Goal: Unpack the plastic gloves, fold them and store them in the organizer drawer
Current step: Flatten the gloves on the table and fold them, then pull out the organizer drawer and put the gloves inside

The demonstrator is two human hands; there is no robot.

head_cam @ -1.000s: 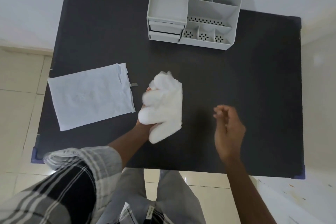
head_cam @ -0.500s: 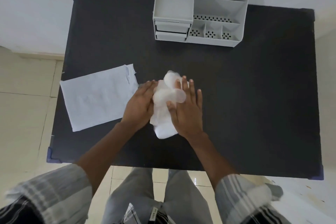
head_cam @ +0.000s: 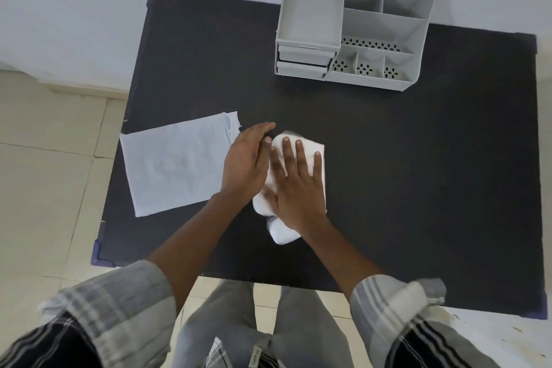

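Gloves [head_cam: 310,155], a white bundle of thin plastic, lie near the middle of the black table [head_cam: 418,173], and we press them down with both palms. The bundle's long axis runs from the far side of the table toward our body, tilted slightly, so its far end sits a little to the right and its near end, a rounded lump, pokes out below our right wrist. Our right hand [head_cam: 294,188] lies flat on top with fingers spread and straight, pointing away from us; it grasps nothing, only pushes down. Our left hand [head_cam: 246,167] rests open against the bundle's left edge, fingers together and extended, thumb side touching the plastic, also not clenched. Just beside the left hand, to the left, lies the flat pale packet [head_cam: 176,164], its torn edge toward the gloves. The grey organizer [head_cam: 310,9] stands at the table's far edge, well apart from the gloves, its two small drawers [head_cam: 301,61] facing us and closed.
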